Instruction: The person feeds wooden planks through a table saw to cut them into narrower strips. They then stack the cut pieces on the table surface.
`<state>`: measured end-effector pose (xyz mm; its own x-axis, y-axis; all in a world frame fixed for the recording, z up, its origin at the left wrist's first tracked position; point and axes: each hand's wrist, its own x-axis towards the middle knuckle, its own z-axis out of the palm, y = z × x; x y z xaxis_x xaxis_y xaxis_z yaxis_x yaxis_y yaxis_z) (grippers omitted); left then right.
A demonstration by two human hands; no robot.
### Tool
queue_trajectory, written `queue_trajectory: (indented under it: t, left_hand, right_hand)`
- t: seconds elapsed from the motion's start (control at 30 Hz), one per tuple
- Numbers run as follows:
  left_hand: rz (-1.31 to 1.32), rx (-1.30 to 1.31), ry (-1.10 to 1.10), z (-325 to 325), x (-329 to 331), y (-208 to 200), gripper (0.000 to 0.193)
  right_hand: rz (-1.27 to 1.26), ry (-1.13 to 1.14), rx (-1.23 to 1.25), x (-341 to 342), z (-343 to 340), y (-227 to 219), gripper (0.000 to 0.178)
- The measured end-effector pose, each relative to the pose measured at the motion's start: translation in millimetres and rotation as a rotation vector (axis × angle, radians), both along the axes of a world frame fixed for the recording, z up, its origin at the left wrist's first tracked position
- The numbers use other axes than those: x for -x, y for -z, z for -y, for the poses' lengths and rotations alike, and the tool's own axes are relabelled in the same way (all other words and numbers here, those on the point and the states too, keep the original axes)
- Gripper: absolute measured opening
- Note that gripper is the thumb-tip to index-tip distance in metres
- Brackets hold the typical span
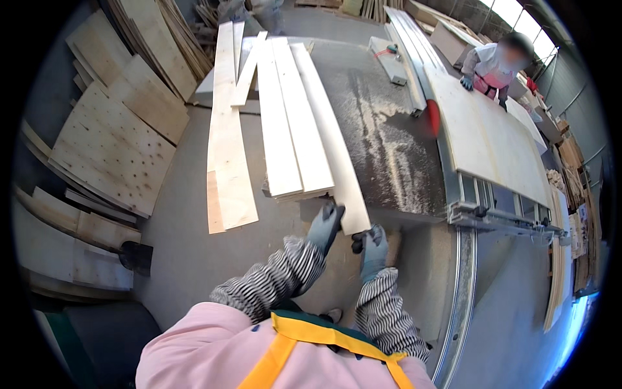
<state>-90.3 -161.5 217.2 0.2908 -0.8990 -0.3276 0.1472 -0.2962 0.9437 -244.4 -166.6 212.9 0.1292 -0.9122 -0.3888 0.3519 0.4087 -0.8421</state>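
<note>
Pink top, striped sleeves (black and white), blue-grey gloves, yellow straps

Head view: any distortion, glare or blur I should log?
In the head view, black rings the rounded image and the leaning boards at left look bowed; there too, the windows at upper right are washed out; in the head view, the co-worker's head is blurred, while the board by the gloved hands keeps clear edges.
</note>
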Motion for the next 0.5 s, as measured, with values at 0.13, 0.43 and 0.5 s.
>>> queue_trajectory:
  t: [0.13, 0.43, 0.5]
  left_hand:
    - [-0.335, -0.081, 0.218, -88, -56, -78, 0.037]
    - [0.78, 0.212, 0.118, -53, -157, -103, 0.076]
    - [1.16, 0.254, 0.272, -31, -150, -107, 0.089]
  right_hand:
    - [-0.124, 0.188, -0.003, -41, 40, -7, 0.021]
    - [-0.091, 0.325, 0.1, -108, 50, 46, 0.034]
    - [0.006, 0.287, -0.106, -120, 6, 50, 0.036]
